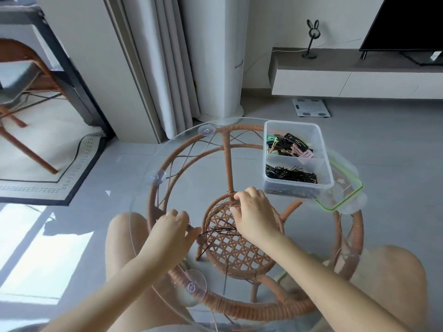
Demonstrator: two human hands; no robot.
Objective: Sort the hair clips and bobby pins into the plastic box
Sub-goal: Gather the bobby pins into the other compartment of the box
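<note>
A clear plastic box [327, 164] stands at the far right of the round glass tabletop [143, 202]. Its far compartment holds coloured hair clips [291, 144], and its near one holds black bobby pins [291, 174]. A loose pile of bobby pins [219, 232] lies on the glass between my hands. My right hand [254, 214] rests knuckles up over the pile's right end, its fingertips hidden. My left hand [171, 227] is curled just left of the pile, with a dark pin at its fingertips. A single bobby pin [225, 281] lies nearer to me.
The box's lid [345, 200], rimmed in green, lies beside and partly under the box at the table's right edge. A rattan frame [227, 164] and a woven shelf show through the glass. My knees sit under the near edge. A white scale [310, 107] lies on the floor beyond.
</note>
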